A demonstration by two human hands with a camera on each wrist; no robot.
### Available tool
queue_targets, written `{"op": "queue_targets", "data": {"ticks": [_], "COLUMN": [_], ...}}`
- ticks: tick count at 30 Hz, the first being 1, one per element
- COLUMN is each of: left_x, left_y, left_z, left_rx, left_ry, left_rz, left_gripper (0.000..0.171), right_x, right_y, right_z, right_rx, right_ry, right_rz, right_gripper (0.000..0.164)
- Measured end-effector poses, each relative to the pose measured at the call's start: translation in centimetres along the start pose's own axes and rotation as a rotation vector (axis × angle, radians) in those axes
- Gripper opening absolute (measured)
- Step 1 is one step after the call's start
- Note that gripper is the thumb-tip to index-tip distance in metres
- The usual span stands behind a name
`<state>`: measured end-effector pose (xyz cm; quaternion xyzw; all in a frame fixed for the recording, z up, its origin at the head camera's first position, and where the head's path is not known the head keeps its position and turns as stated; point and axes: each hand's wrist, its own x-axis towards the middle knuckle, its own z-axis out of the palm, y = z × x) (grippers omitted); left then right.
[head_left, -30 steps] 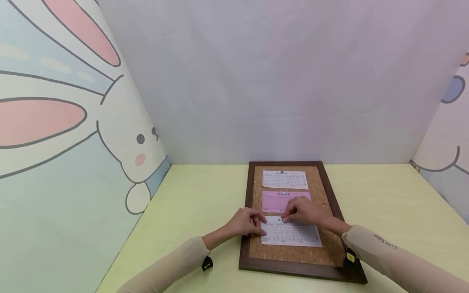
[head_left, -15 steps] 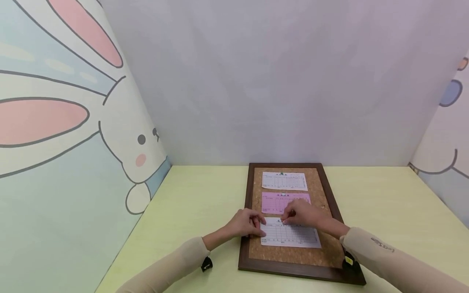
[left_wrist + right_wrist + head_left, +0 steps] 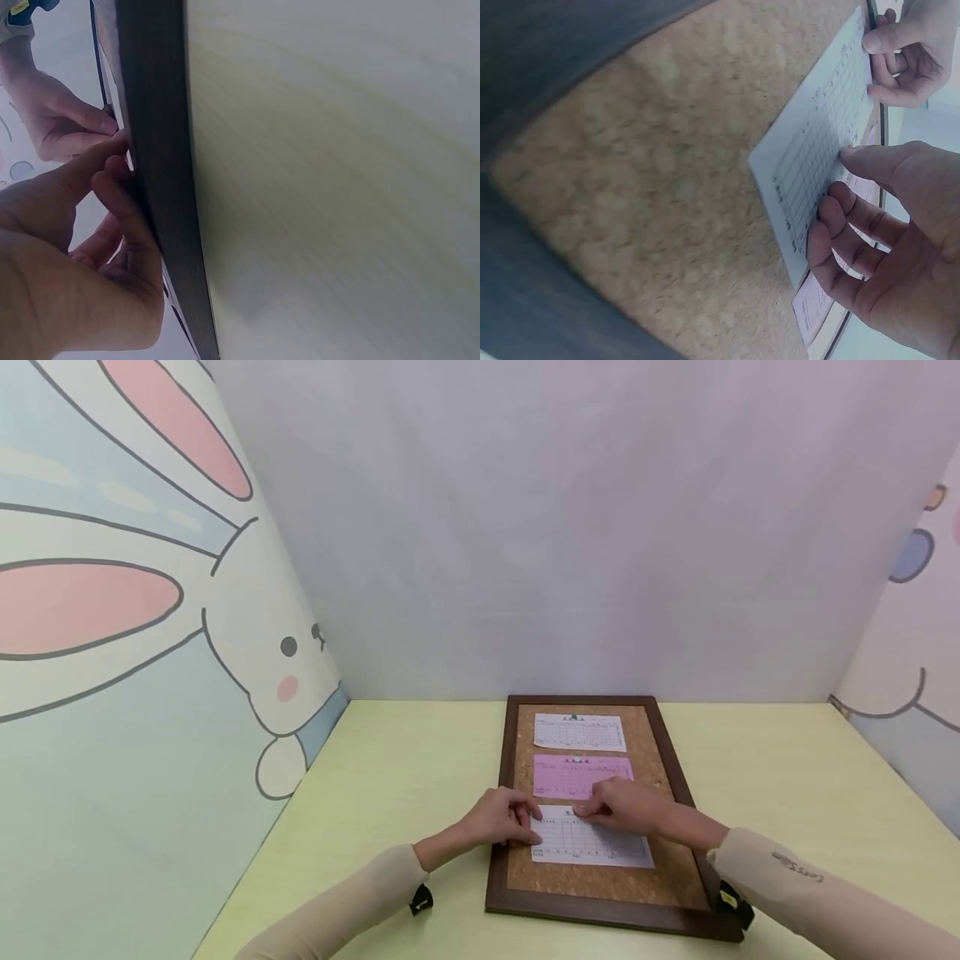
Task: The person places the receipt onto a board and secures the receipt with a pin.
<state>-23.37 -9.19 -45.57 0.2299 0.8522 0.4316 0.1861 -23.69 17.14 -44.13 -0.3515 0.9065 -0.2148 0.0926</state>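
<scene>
A white printed form [image 3: 588, 852] lies on the lower part of a framed cork board [image 3: 592, 889]. My left hand [image 3: 498, 817] holds its left edge down, thumb and a fingertip pressing on the paper. At the form's top edge my right hand [image 3: 622, 804] presses with the thumb; whatever is under the thumb is hidden. In the right wrist view, the right hand's other fingers [image 3: 847, 289] are loosely bent beside the paper, apart from the thumb. Higher up are a pink form [image 3: 555, 777] with a pale pushpin [image 3: 577, 760] and a white form [image 3: 581, 739] with a green pushpin [image 3: 574, 717].
The board's dark wooden frame [image 3: 600, 911] rests flat on a pale yellow table [image 3: 405, 760]. A grey wall [image 3: 585, 527] rises behind it. On the left is a wall [image 3: 247, 602] painted with a rabbit.
The right hand has gone from pinching at the form's top edge to pressing there with the thumb. The left hand stays on the left edge. The view has shifted slightly.
</scene>
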Motion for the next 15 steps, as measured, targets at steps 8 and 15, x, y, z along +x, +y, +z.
{"op": "queue_targets", "data": {"ticks": [8,15], "left_x": [0.7,0.8], "left_y": [-0.5,-1.4], "left_z": [-1.0,-2.8], "left_rx": [-0.004,0.019], "left_ry": [-0.016,-0.137], "left_rz": [-0.001,0.094], "left_gripper": [0.02,0.032], "right_x": [-0.4,-0.8], "right_y": [0.4,1.5], "right_z": [-0.2,-1.4], "right_rx": [-0.024,0.119], "right_ry": [-0.005,-0.045], "right_rz": [-0.006,0.036], "right_gripper": [0.031,0.048]}}
